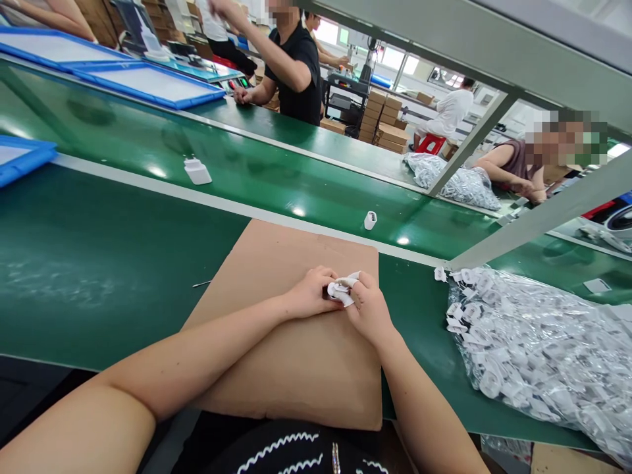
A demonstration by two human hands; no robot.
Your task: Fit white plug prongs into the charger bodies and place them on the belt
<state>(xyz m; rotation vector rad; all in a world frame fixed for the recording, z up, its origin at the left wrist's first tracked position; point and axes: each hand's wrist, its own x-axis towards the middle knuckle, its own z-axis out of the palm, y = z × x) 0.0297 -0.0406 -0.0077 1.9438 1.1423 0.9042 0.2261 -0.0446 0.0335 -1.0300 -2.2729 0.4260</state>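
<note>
Green surface [99, 263] in a workshop, one cardboard sheet [276, 368] on it

Three blue-rimmed trays [185, 103]; one white adapter [198, 174]; left hand [316, 293] and right hand [368, 306], both closed on one white looped piece [334, 289] above the sheet; probably light, smooth, bendable, best pinched by its edges; a second adapter [370, 220]; two clear bags [533, 355].

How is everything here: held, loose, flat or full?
Left hand, closed on white piece
Right hand, closed on white piece
White piece, held
Cardboard, lying flat
Nearer clear bag, full
Larger white block, loose
Smaller white block, loose
Blue-edged trays, lying flat
</note>
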